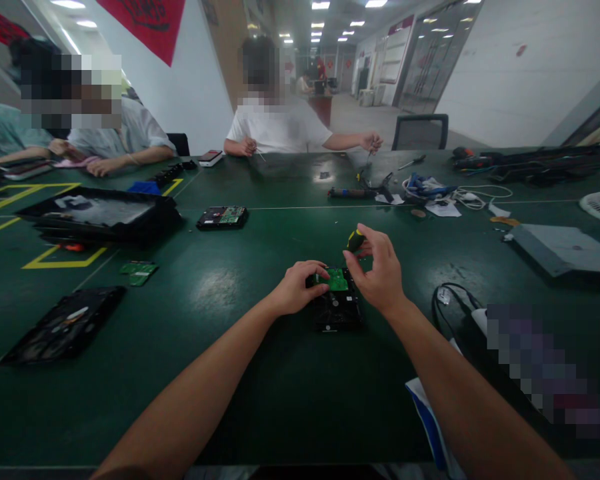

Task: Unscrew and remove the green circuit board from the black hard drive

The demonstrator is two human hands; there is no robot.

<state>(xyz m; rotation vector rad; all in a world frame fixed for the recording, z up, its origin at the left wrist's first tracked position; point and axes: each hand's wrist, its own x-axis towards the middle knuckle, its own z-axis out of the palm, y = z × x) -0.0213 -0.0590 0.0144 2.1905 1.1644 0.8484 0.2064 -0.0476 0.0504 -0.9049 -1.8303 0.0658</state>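
Note:
A black hard drive (337,308) with a green circuit board (338,279) on top lies on the green table (230,373) in front of me. My left hand (299,287) rests closed on the drive's left edge, fingers touching the board. My right hand (377,270) is closed round a screwdriver with a yellow-and-black handle (355,239), held upright over the drive's far right corner.
Another drive (223,217) lies further back, loose green boards (139,271) and black trays (66,325) to the left. Tools and cables (420,190) sit at the back right, a grey panel (563,248) to the right. A person (280,123) works opposite; others sit at the far left.

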